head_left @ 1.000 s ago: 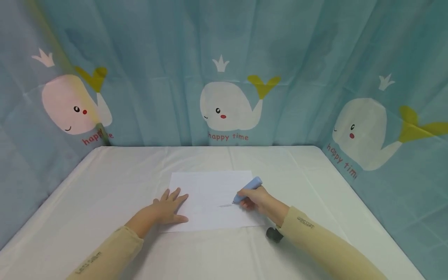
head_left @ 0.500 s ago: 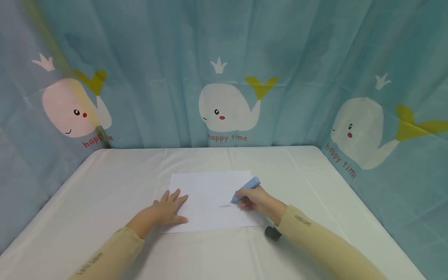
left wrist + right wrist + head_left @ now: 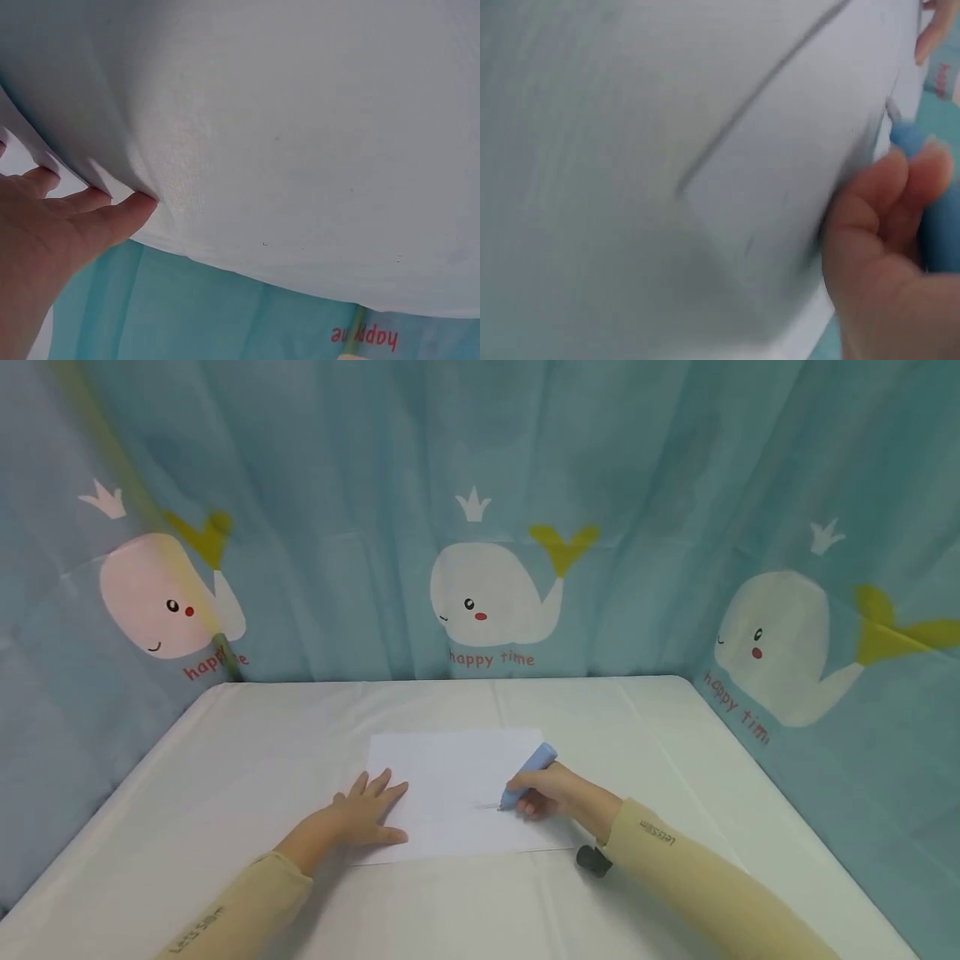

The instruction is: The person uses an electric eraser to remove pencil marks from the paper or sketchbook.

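A sheet of white paper [image 3: 442, 760] lies on the table. My right hand [image 3: 546, 789] grips a thick blue pen [image 3: 531, 768] near its tip, with the upper end leaning back to the right. The pen's thin grey tip is right at the paper, close to the right end of a short, faint grey line [image 3: 487, 806]. In the right wrist view, thumb and finger pinch the blue barrel [image 3: 909, 137]. My left hand [image 3: 367, 814] rests on the paper's left edge with its fingers spread and holds nothing.
A white cloth [image 3: 270, 760] covers the table. Blue curtains [image 3: 337, 593] printed with whales surround it at the back and both sides. A small dark object [image 3: 593, 861] sits under the right cuff, just off the paper's near right corner.
My right hand has brought the pen tip slightly nearer to me, beside the faint line, and the pen is tilted a little steeper. The left hand has stayed in place; the head view has shifted slightly.
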A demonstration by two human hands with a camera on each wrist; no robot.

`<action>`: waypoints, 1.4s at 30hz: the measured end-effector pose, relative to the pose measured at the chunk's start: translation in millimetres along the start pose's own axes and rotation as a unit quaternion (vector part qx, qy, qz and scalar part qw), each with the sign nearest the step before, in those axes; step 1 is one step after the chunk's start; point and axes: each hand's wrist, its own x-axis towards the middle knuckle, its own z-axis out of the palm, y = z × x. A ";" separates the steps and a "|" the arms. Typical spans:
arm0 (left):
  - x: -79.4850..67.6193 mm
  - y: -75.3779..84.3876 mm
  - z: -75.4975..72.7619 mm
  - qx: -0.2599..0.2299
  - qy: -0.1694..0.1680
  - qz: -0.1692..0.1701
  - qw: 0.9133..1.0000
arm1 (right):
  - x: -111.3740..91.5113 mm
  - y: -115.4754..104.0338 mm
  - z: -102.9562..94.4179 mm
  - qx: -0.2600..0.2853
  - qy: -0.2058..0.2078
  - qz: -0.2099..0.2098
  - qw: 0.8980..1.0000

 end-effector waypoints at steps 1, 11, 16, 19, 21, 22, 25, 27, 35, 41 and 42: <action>0.3 0.7 0.6 0.002 -0.003 -0.001 1.000 | -0.3 0.4 -0.4 -0.002 -0.001 0.000 1.000; 1.7 2.6 2.0 0.004 -0.010 -0.003 1.000 | -0.2 3.0 -4.7 0.005 -0.013 0.008 1.000; 3.8 0.7 1.9 0.005 -0.004 -0.003 1.000 | 3.1 -0.3 -7.1 -0.007 -0.026 0.000 1.000; 3.9 -1.0 3.0 0.002 -0.008 -0.005 1.000 | 3.4 0.3 -6.2 -0.016 -0.034 0.007 0.999; 3.8 -2.7 4.5 0.001 -0.010 -0.007 1.000 | 4.3 0.8 -4.0 -0.007 -0.033 0.008 0.999; 3.7 -2.9 4.9 0.000 -0.009 -0.007 1.000 | 5.4 0.8 -3.5 -0.002 -0.031 0.006 0.999; 3.4 -1.9 5.0 0.000 -0.005 -0.003 1.000 | 7.5 1.8 -5.2 -0.001 -0.026 0.004 1.000; 3.5 -0.7 4.9 -0.001 -0.005 0.001 1.000 | 7.1 2.1 -7.5 -0.009 -0.028 0.004 1.000; 2.3 0.6 3.8 -0.002 -0.007 -0.005 1.000 | 8.2 2.9 -6.3 0.006 -0.046 0.001 0.999; 5.4 -0.4 4.6 0.000 -0.011 -0.006 1.000 | 8.5 2.8 -6.7 0.016 -0.032 0.008 0.999; 5.6 -1.0 4.5 0.001 -0.009 -0.008 1.000 | 8.6 2.2 -5.8 0.022 -0.031 0.003 0.999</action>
